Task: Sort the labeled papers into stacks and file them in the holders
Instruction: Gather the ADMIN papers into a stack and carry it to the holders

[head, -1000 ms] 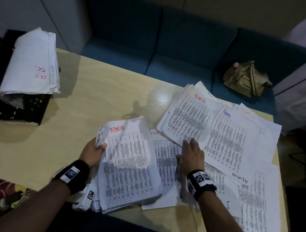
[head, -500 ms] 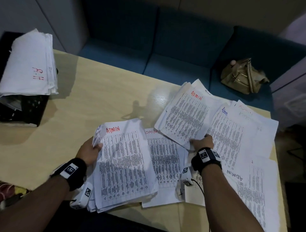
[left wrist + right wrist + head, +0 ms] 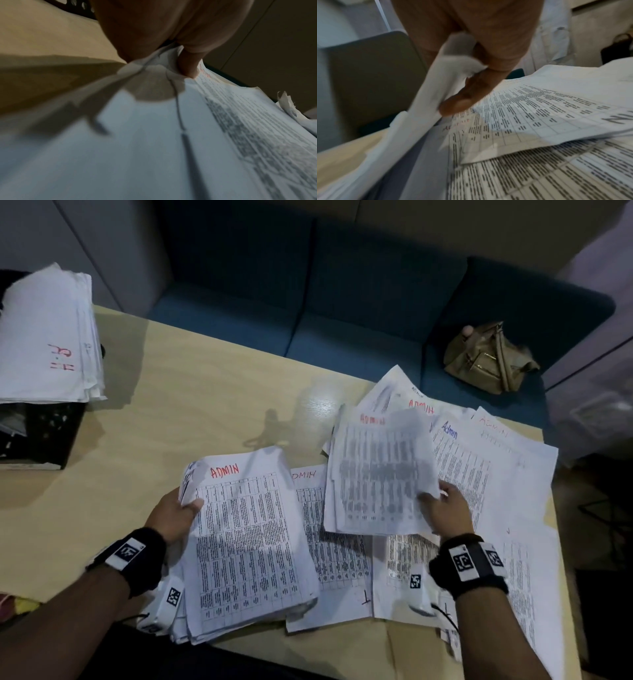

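Observation:
My left hand [image 3: 178, 513] grips the left edge of a thick stack of ADMIN papers [image 3: 246, 539], thumb on top; the left wrist view shows that thumb [image 3: 188, 67] pressing the stack [image 3: 171, 135]. My right hand [image 3: 445, 508] pinches the lower right corner of a lifted, blurred ADMIN sheet [image 3: 380, 474]; in the right wrist view its fingers [image 3: 471, 94] pinch the sheet [image 3: 436, 94]. More ADMIN sheets [image 3: 479, 460] lie fanned on the table's right side. At far left a white pile marked H.R [image 3: 48, 337] lies on a black mesh holder [image 3: 41, 433].
The tan wooden table [image 3: 205, 392] has bare room in its middle and left. Behind it runs a dark blue sofa [image 3: 342, 302] with a tan handbag [image 3: 486, 357] on the seat. The table's right edge is close to the spread sheets.
My right hand went from lying flat on the spread sheets to pinching one sheet's corner and lifting it, drawing it left. My left hand kept its hold on the stack.

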